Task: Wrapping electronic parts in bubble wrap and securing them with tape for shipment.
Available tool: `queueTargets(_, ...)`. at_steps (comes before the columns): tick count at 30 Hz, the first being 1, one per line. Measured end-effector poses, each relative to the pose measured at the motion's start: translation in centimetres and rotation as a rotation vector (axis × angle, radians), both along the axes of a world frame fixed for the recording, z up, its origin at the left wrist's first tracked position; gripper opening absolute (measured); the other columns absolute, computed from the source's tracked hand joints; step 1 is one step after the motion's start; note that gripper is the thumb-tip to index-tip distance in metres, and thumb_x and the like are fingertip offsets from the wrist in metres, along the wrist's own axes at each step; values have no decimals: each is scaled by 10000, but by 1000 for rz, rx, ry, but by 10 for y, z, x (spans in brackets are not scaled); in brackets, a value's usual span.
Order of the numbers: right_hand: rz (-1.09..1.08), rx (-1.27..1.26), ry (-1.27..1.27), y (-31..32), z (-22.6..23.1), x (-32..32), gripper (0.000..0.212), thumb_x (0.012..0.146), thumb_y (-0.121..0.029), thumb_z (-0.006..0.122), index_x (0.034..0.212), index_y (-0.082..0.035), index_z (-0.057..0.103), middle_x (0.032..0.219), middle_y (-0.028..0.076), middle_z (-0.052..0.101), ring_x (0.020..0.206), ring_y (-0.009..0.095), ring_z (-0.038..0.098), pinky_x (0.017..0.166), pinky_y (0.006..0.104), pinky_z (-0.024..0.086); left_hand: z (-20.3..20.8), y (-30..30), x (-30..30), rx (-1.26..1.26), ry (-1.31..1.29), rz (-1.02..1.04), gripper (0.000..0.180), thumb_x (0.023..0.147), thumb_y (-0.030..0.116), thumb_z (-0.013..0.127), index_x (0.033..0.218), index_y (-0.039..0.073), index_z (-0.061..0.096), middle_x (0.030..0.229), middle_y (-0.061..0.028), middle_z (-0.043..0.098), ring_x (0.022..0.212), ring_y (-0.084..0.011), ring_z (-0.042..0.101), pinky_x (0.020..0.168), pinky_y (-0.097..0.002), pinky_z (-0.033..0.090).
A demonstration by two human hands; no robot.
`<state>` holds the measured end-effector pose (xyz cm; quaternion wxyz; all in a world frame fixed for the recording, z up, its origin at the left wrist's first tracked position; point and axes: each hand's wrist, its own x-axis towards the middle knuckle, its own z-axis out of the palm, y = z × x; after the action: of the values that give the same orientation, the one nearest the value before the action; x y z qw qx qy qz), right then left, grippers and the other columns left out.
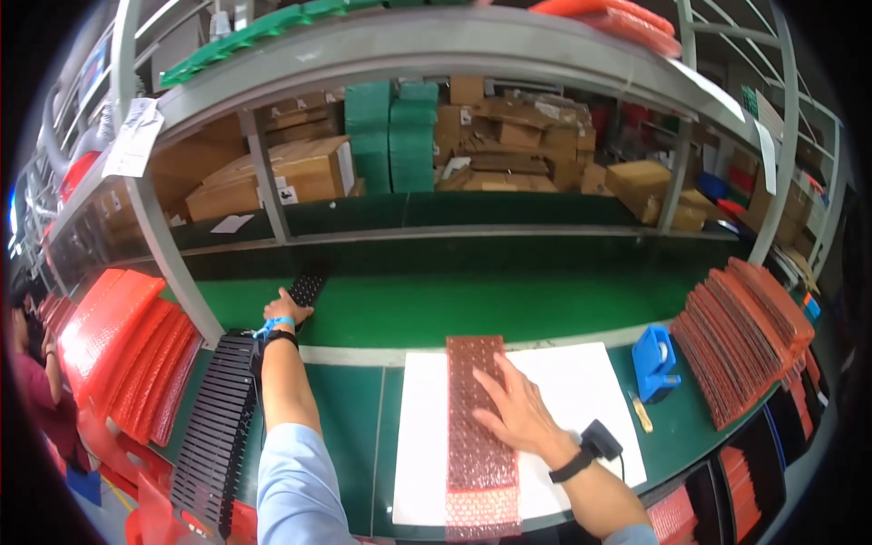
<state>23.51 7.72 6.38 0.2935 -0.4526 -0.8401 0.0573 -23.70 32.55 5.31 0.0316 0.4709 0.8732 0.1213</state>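
Note:
My left hand (287, 311) reaches out over the green belt and closes on the near end of a black panel dotted with small light marks (310, 287). In front of me a red bubble-wrap pouch (481, 511) lies lengthwise on a white sheet (421, 436). A dark, flat piece shows through most of the pouch. Over the pouch's right side is my right hand (518, 405), fingers spread, its fingertips at the wrap. Whether they press on it I cannot tell.
Left of my arm stands a black slotted rack (213, 427), beside stacked red bubble-wrap pouches (109, 345). At right are a blue tape dispenser (655, 363), a small yellow-handled tool (642, 413) and a stack of filled red pouches (740, 341). A metal frame (436, 45) spans overhead. Another person (50, 391) is far left.

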Motion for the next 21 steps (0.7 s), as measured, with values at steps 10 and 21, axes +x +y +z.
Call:
queueTargets(10, -147, 184, 191, -3, -16, 8, 432, 873, -225, 639, 1268, -80, 542, 1259, 212, 487, 1151, 372, 500, 934, 482, 420, 30, -71, 114, 500, -285, -182, 830, 710, 499, 726, 1311, 67, 350, 1142, -273, 559, 1025, -395, 615, 852, -468, 517)
queueTargets(21, 228, -542, 1371, -48, -14, 0, 452, 1001, -242, 499, 1398, -50, 403, 1119, 67, 579, 968, 146, 579, 823, 292, 473, 61, -346, 273, -153, -2339, -769, 599, 944, 522, 478, 1272, 22, 515, 1111, -197, 628, 1003, -306, 649, 868, -458, 554)
